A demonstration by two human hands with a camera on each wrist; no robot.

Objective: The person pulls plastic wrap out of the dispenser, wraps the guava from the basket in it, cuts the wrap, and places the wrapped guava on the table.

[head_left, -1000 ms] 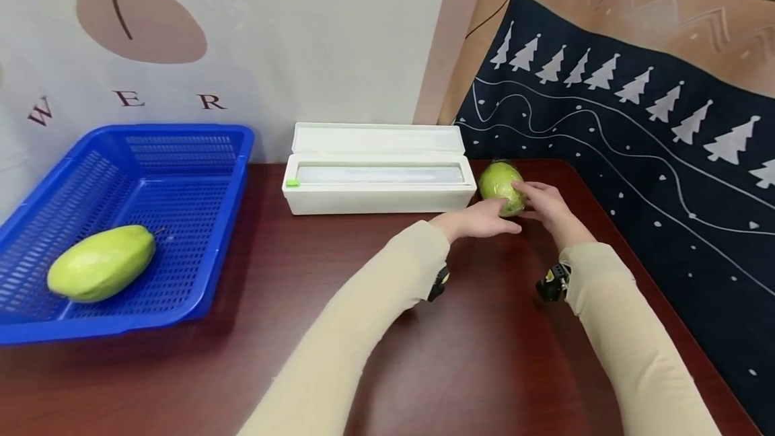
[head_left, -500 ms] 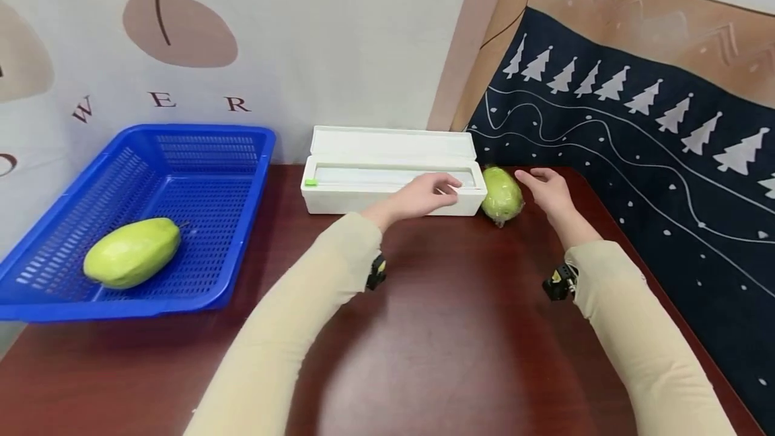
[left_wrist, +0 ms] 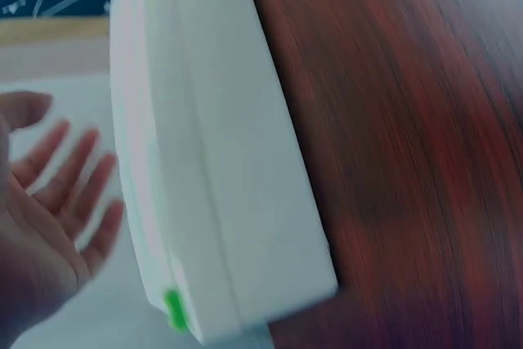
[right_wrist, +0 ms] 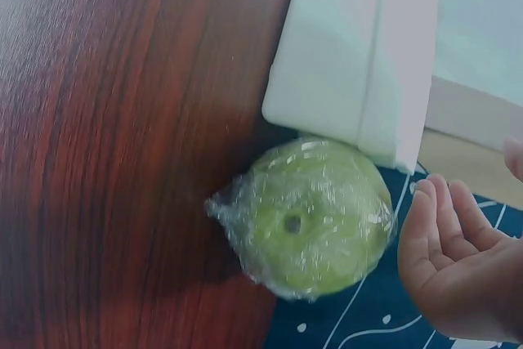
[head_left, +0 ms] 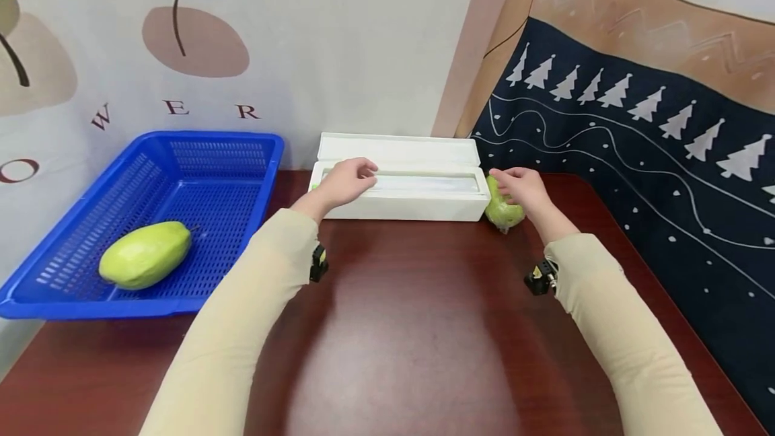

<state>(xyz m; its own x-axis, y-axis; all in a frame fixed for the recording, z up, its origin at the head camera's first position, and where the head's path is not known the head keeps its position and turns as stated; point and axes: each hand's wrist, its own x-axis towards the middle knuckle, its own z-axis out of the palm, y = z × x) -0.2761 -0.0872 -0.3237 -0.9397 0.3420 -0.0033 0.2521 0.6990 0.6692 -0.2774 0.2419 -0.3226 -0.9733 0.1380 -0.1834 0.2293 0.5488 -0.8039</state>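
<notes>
Both of the person's hands hold nothing, their fingers loosely bent. The left hand (head_left: 345, 182) hangs over the left part of a white cling-film box (head_left: 412, 208); in the left wrist view, bare wall shows between its fingers and the box. The right hand (head_left: 524, 188) is at the far right, over a film-wrapped green fruit (head_left: 502, 214), its fingers loose around no object. The head view overlaps hand and fruit, but the right wrist view shows the fingertips just apart from it.

The wrapped fruit stands at the right end of the box; whether the two touch cannot be told. In the right wrist view one end faces the camera, with a dark spot at its middle and gathered film (right_wrist: 231, 218) sticking out on one side.

A bare green papaya (head_left: 145, 255) lies on its side in the near part of the blue plastic basket (head_left: 91, 309), at the left of the table (head_left: 412, 328). Its long axis slants from near left to far right, the stem end at the far right. From the left hand, the papaya lies left and nearer the person, with the basket's right wall between them. The left hand is much the closer of the two to it; the right is well apart, beyond the box.
</notes>
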